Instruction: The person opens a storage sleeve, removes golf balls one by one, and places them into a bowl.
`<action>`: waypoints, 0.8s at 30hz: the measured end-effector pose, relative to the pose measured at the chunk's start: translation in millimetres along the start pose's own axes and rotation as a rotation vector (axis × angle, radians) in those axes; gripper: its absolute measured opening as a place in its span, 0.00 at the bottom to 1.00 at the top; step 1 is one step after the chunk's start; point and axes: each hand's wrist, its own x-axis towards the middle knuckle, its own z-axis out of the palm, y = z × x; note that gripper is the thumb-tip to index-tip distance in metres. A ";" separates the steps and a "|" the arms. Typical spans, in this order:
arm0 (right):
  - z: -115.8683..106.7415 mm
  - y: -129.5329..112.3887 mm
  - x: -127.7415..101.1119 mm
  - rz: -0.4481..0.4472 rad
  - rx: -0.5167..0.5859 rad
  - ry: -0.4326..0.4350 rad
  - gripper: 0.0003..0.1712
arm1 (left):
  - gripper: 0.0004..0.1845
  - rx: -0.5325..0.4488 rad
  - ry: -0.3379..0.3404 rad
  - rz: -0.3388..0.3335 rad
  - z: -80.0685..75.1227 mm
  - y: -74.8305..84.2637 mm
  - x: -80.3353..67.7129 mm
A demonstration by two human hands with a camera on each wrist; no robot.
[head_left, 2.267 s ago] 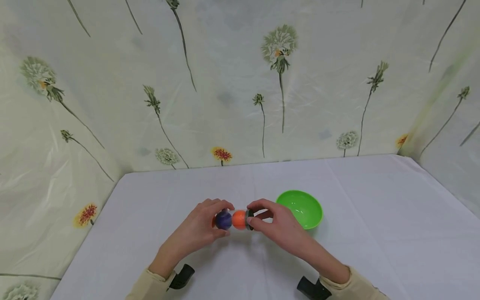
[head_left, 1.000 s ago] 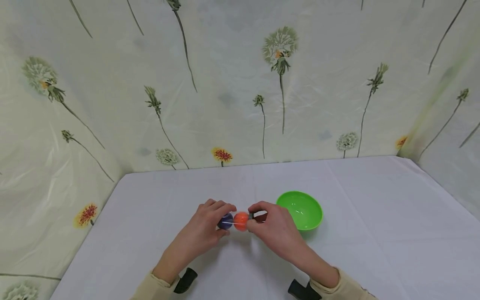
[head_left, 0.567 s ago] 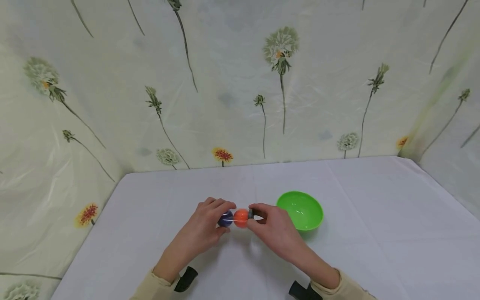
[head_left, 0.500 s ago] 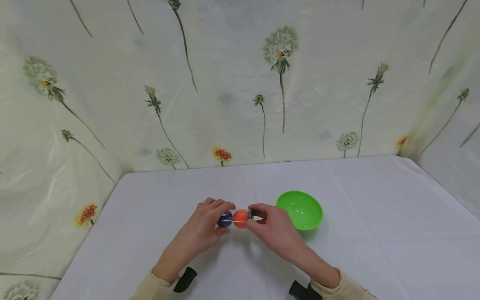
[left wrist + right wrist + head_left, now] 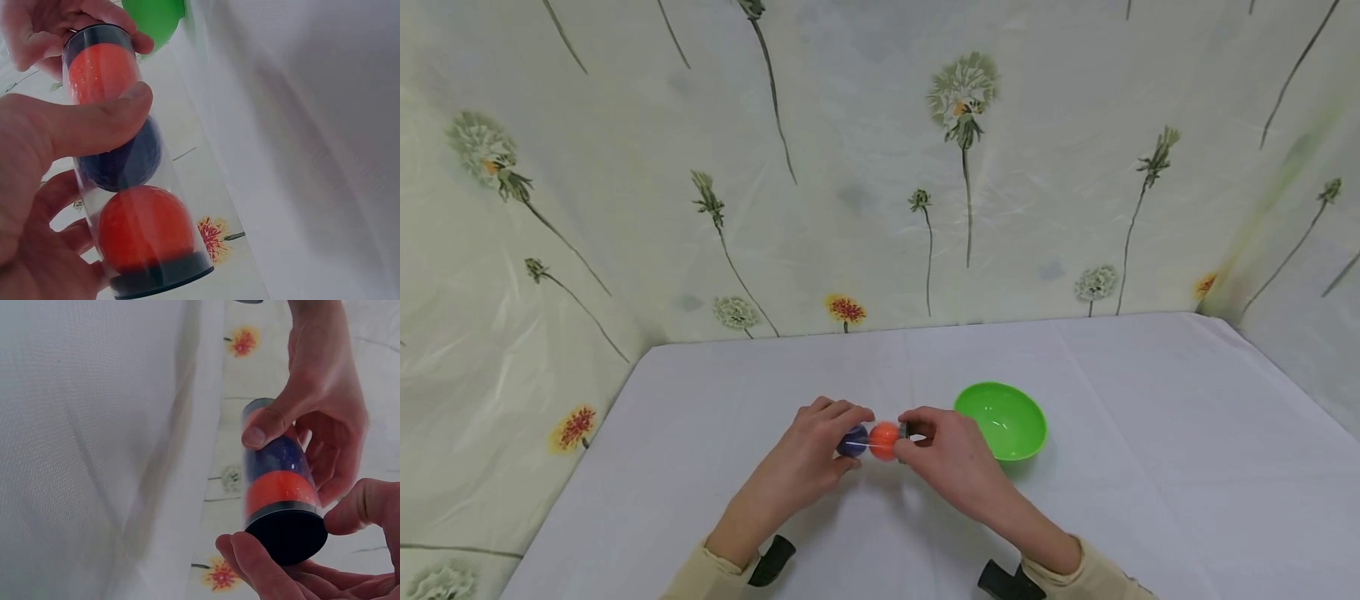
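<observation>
A clear plastic tube with dark end caps holds two orange balls and a blue ball between them. My left hand grips the tube around its body, thumb across the front in the left wrist view. At the other end, the fingers and thumb of my right hand pinch the black cap, which sits on the tube's end beside an orange ball. Held sideways above the table in the head view, the tube has its left end hidden behind my left hand.
Just beyond my right hand a bright green bowl stands on the white-clothed table. Behind the table hangs a curtain printed with dandelions. Black wrist mounts show below both forearms.
Since the earliest frame, the right hand's fingers have shifted around the cap and its wrist has moved slightly left. The tube stays nearly in place. Bowl unmoved.
</observation>
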 end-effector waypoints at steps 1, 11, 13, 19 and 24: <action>0.0 0.1 0.1 -0.001 -0.006 0.001 0.19 | 0.29 -0.004 -0.002 -0.001 0.0 0.3 0.0; 3.5 1.6 0.8 -0.022 -0.066 -0.019 0.18 | 0.28 0.004 -0.027 -0.013 2.1 1.6 -0.2; 4.0 1.1 0.3 -0.032 -0.079 -0.021 0.19 | 0.28 0.003 -0.029 -0.018 2.0 1.5 -0.2; 3.8 0.5 -2.3 -0.053 -0.081 -0.020 0.20 | 0.28 -0.003 -0.047 -0.038 0.1 3.0 -0.2; 4.9 1.2 -4.5 -0.088 -0.099 -0.005 0.20 | 0.29 -0.017 -0.066 -0.062 -0.7 3.6 0.2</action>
